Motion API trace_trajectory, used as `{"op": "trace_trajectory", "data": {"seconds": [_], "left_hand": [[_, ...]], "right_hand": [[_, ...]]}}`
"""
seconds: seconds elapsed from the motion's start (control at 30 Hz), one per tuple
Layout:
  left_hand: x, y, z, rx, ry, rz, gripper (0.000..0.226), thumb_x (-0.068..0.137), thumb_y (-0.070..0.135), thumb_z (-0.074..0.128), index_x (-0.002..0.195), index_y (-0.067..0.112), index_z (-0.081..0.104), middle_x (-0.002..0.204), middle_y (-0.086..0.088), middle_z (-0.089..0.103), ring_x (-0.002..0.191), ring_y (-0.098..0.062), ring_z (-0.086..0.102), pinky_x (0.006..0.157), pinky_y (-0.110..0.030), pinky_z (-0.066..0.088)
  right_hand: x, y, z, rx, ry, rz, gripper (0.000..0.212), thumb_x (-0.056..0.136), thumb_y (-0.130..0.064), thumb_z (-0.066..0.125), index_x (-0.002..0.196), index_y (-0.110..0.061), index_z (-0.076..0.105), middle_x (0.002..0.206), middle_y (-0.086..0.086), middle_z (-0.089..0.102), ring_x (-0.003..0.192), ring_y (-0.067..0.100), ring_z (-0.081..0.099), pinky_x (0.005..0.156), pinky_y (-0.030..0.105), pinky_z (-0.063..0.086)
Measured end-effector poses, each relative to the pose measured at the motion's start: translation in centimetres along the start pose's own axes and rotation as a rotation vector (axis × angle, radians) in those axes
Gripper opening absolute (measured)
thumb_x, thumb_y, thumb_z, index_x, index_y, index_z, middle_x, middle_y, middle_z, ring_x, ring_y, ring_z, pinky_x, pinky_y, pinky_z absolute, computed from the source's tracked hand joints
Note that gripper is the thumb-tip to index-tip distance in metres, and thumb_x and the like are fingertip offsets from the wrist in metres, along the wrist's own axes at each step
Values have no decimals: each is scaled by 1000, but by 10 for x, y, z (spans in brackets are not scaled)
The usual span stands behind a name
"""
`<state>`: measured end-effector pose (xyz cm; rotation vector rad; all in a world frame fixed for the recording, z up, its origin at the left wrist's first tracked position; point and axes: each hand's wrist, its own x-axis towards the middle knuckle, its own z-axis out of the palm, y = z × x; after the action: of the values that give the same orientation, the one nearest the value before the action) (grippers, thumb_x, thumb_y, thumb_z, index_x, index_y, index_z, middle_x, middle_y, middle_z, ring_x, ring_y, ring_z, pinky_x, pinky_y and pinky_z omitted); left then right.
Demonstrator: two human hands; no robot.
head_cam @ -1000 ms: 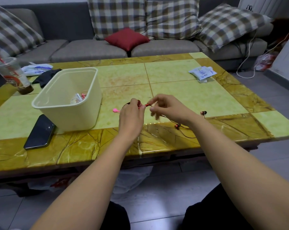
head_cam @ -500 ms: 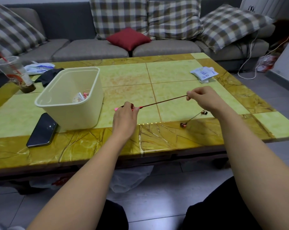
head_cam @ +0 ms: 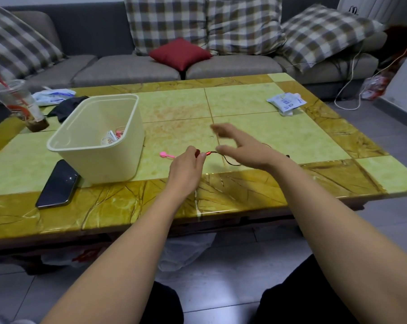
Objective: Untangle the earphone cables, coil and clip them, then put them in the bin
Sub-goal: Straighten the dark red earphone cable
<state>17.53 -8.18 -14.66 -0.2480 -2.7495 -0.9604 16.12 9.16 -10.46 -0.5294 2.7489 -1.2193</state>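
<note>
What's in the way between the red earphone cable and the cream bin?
Nothing visible blocks it. Only a small pink clip lies flat on the tabletop between the thin red earphone cable, pinched by the left hand, and the cream plastic bin.

The packet (head_cam: 285,102) and cup (head_cam: 20,106) carry print, too blurred to read.

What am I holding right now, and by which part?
The left hand pinches the thin dark earphone cable at its red plug end. The right hand, blurred with fingers spread, seems to hold nothing.
</note>
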Motion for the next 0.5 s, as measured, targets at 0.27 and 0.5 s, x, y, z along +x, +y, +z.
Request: {"op": "trace_trajectory", "data": {"seconds": [0.27, 0.5], "left_hand": [[-5, -4, -15, -467, -309, -109, 37, 104, 37, 38, 91, 12, 63, 67, 5, 46, 67, -14, 44, 73, -35, 42], [-2, 20, -23, -1436, -587, -298, 32, 103, 32, 39, 78, 15, 49, 50, 9, 27, 44, -7, 28, 54, -23, 41]], "right_hand": [[-2, 1, -12, 221, 123, 26, 20, 97, -17, 53, 85, -19, 68, 66, -5, 49, 60, 8, 40, 55, 18, 35], [3, 13, 1, 147, 289, 175, 32, 98, -20, 45, 66, -17, 52, 62, -1, 43, 56, 14, 34, 52, 29, 26]]}}
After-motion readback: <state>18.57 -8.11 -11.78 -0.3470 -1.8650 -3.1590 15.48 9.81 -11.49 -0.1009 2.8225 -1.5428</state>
